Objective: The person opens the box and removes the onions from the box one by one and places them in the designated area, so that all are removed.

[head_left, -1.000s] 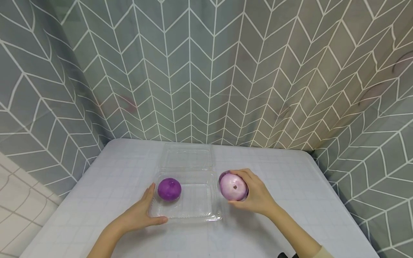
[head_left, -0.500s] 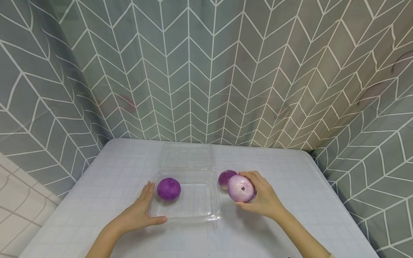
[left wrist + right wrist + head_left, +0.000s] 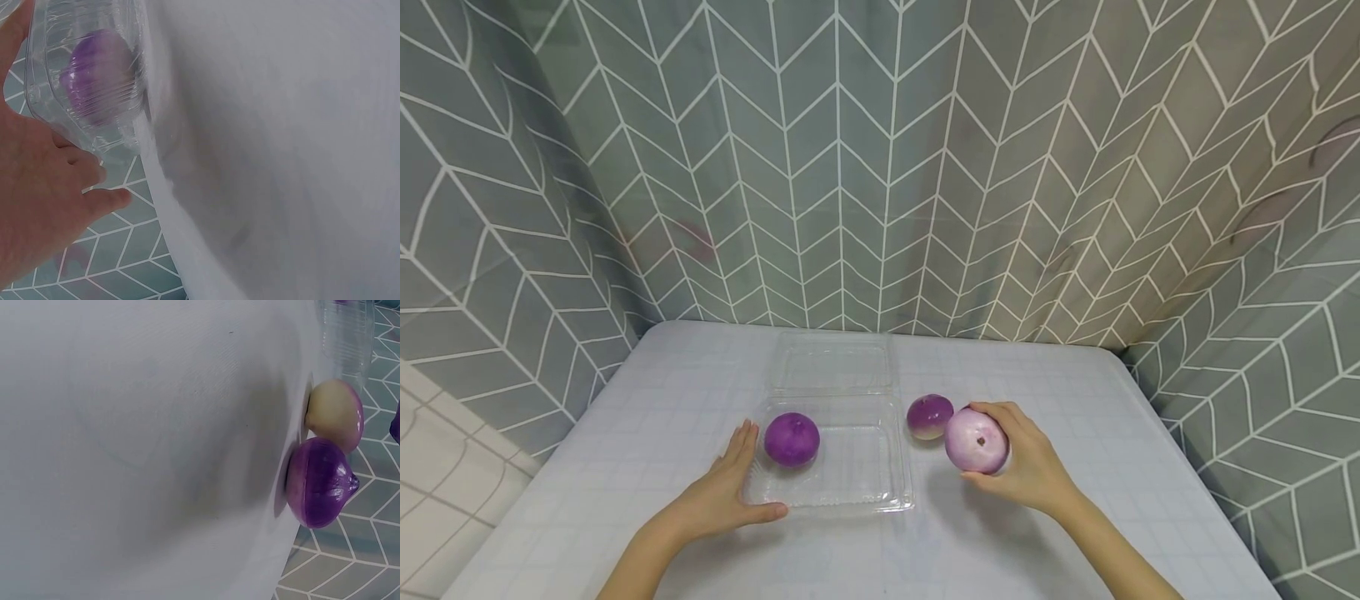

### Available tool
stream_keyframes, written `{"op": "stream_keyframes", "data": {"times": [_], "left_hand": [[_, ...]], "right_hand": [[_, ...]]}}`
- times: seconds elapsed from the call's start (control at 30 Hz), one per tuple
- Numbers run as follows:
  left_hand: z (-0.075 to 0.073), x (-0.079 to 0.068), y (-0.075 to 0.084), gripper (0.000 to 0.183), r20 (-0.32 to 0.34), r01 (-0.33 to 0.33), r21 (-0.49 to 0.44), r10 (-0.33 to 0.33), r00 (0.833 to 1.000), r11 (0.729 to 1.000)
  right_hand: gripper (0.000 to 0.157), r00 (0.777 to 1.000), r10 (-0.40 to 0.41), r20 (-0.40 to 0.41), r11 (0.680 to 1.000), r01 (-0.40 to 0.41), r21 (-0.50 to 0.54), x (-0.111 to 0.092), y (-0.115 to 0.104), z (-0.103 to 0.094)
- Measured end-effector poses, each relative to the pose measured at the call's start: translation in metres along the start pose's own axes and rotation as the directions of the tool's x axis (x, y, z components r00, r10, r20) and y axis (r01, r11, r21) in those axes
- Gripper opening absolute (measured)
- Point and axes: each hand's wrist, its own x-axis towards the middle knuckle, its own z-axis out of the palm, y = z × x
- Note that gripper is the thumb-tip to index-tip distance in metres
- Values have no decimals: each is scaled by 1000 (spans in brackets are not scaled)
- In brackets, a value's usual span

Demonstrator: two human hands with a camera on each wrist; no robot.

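Note:
An opened clear plastic clamshell box point(image 3: 857, 471) lies on the table with a purple onion point(image 3: 792, 440) at the left of its base. My left hand point(image 3: 718, 492) rests at the box's left front corner, fingers along the side and thumb by the front edge; in the left wrist view the hand point(image 3: 44, 181) is beside the box. My right hand point(image 3: 1026, 458) grips a pale pink onion point(image 3: 976, 442), root end towards the head camera. Just left of it another onion point(image 3: 930, 417) sits on the table. The right wrist view shows two table onions, one pale point(image 3: 336, 415), one deep purple point(image 3: 319, 482).
The box's lid point(image 3: 835, 367) lies folded back towards the rear edge. A white-covered table point(image 3: 1045, 375) runs up to a grey curtain point(image 3: 880, 167) with white chevron lines, which hangs round the back and sides.
My right hand has moved right with the pale onion, away from the box. The onion on the table beside it now shows more fully. My left hand stays almost still.

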Motion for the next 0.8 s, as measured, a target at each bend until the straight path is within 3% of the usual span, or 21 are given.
{"op": "stream_keyframes", "data": {"times": [0.37, 0.8], "left_hand": [[1, 0, -1, 123, -5, -3, 16, 3, 1000, 1000], [0, 1, -3, 124, 13, -3, 14, 3, 1000, 1000]], "right_hand": [[88, 998, 9, 55, 1000, -8, -19, -10, 4, 11], [88, 986, -83, 145, 987, 101, -122, -21, 1, 39]]}}
